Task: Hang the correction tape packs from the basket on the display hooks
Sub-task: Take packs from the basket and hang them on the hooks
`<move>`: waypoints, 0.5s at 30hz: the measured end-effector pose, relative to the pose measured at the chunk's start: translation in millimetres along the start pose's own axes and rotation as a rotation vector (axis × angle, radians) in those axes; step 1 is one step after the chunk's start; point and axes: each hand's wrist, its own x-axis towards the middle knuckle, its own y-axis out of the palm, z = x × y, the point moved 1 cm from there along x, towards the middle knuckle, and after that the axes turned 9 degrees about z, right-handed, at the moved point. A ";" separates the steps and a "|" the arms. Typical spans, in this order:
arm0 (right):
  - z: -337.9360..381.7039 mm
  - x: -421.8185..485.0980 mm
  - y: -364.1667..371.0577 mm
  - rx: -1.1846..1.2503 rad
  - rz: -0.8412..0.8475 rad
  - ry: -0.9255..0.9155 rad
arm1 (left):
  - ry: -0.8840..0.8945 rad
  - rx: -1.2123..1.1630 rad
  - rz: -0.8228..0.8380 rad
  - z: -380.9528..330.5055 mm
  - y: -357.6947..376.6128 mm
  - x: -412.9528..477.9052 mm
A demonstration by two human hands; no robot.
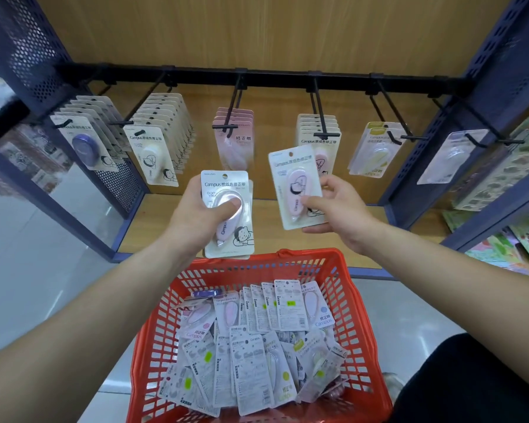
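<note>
Both bare arms reach out over the red basket [342, 288] of packs toward the display hooks [326, 134]. Her left hand [202, 215] grips a lilac pack [228, 213], thumb across its blister. Right hand [338, 209] pinches a pink pack [295, 190] below the pink-stocked hook.

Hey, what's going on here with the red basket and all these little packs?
A person is restocking a shop display. The left hand grips one correction tape pack and the right hand pinches a second pack. Both are held up in front of the display hooks, and neither is hung yet. Many loose packs lie in the red basket below.
</note>
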 end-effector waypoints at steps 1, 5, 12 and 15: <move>-2.0 1.7 -6.7 0.000 -0.038 0.000 | 0.002 0.008 -0.002 -0.4 1.1 0.1; -7.7 6.1 -24.2 0.056 -0.127 -0.017 | 0.003 0.042 -0.003 -1.7 8.3 -0.6; -5.2 10.0 -28.6 0.113 -0.133 -0.051 | 0.017 0.050 0.013 -3.1 15.3 -2.2; -5.3 13.4 -28.6 0.145 -0.145 -0.056 | 0.025 0.056 0.016 -2.1 16.3 -2.0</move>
